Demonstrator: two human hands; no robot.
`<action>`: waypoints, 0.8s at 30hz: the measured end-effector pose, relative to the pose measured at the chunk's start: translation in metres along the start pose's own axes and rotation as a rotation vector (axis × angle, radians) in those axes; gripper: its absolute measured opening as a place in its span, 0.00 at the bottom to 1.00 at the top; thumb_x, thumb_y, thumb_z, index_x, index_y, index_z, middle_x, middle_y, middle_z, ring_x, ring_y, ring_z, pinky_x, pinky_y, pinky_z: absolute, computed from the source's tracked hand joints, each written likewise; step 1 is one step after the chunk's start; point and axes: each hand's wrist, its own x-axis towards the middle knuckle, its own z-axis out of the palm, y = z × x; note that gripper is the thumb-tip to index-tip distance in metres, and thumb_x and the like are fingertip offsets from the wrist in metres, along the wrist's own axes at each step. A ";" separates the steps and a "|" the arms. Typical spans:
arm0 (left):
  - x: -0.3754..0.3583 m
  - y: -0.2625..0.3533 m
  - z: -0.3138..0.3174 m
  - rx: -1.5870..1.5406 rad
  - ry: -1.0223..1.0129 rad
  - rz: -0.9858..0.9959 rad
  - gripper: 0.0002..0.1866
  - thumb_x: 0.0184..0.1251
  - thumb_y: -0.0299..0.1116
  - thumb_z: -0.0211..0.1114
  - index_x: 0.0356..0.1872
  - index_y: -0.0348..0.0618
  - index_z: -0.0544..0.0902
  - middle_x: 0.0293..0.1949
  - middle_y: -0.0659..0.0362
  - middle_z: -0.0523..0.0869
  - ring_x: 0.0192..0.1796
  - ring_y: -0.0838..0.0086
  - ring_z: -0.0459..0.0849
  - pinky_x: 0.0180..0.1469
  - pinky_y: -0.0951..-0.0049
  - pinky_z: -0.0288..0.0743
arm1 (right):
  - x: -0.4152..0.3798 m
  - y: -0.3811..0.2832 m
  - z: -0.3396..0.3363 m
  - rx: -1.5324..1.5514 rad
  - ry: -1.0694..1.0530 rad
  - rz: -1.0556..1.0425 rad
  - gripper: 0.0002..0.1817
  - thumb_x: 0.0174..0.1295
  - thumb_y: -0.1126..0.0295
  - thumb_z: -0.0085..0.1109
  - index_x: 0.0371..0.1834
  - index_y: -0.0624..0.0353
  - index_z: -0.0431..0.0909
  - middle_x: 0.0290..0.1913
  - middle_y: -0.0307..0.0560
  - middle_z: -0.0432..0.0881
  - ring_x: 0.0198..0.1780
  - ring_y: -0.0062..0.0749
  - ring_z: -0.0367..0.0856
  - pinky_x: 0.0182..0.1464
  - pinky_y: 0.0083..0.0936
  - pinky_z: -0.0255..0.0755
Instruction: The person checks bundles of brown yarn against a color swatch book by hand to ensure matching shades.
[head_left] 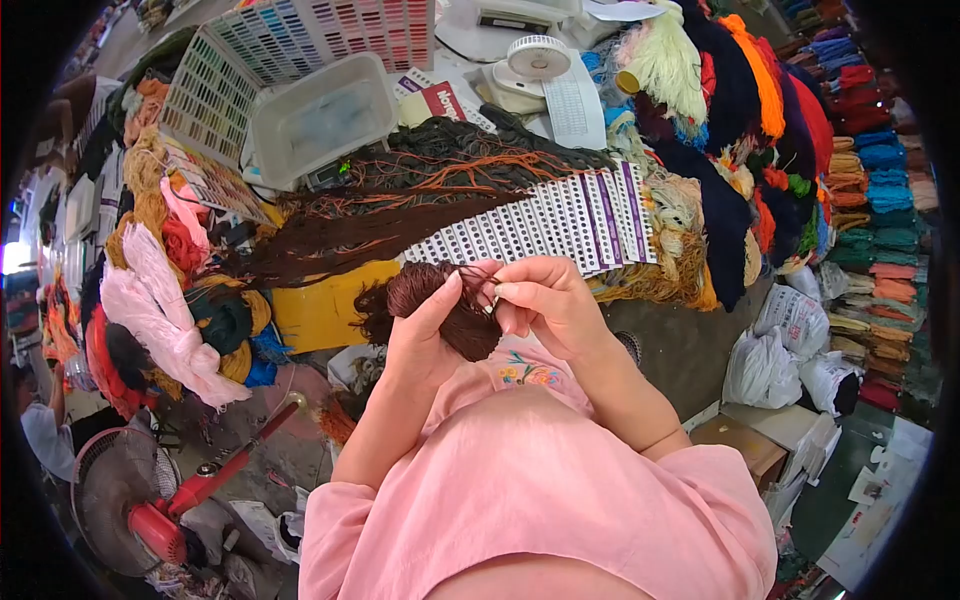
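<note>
A thick skein of dark brown thread [474, 335] is in my left hand [424, 338], with the thumb pressed on its top and the loose ends hanging out to the left. Close beside it, my right hand [556, 302] is closed in a pinch on thin strands at the skein's right side. A small pale, shiny bit shows at the right fingertips, too small to name. Just beyond my hands lie long brown threads [350, 240] and a row of white cards with punched holes [540, 228].
A yellow board [325, 305] borders the table's near side. Behind are a plastic bin [325, 120], colour sample boards [275, 40] and a small white fan [538, 58]. Yarn piles [155, 310] flank the table. A red-stemmed standing fan [155, 530] is lower left; plastic bags [765, 368] are right.
</note>
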 end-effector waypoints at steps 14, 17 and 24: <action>-0.011 0.002 -0.004 -0.024 0.133 0.043 0.13 0.55 0.26 0.56 0.41 0.29 0.72 0.40 0.50 0.76 0.42 0.70 0.76 0.46 0.72 0.69 | -0.001 0.006 0.013 -0.212 -0.046 0.012 0.04 0.50 0.79 0.52 0.28 0.67 0.76 0.21 0.35 0.73 0.19 0.09 0.63 0.17 0.08 0.54; -0.012 0.003 -0.003 0.013 0.140 0.045 0.12 0.55 0.26 0.55 0.40 0.29 0.73 0.40 0.50 0.76 0.41 0.70 0.76 0.46 0.71 0.70 | -0.001 0.008 0.020 -0.262 -0.019 -0.068 0.04 0.48 0.80 0.53 0.27 0.67 0.76 0.25 0.38 0.74 0.19 0.10 0.63 0.17 0.08 0.53; -0.015 0.007 -0.008 -0.028 0.056 0.064 0.11 0.58 0.28 0.51 0.37 0.31 0.75 0.40 0.51 0.76 0.43 0.68 0.75 0.45 0.64 0.71 | -0.003 0.007 -0.005 0.060 -0.192 0.088 0.07 0.49 0.79 0.53 0.32 0.64 0.75 0.29 0.40 0.76 0.20 0.11 0.66 0.21 0.08 0.58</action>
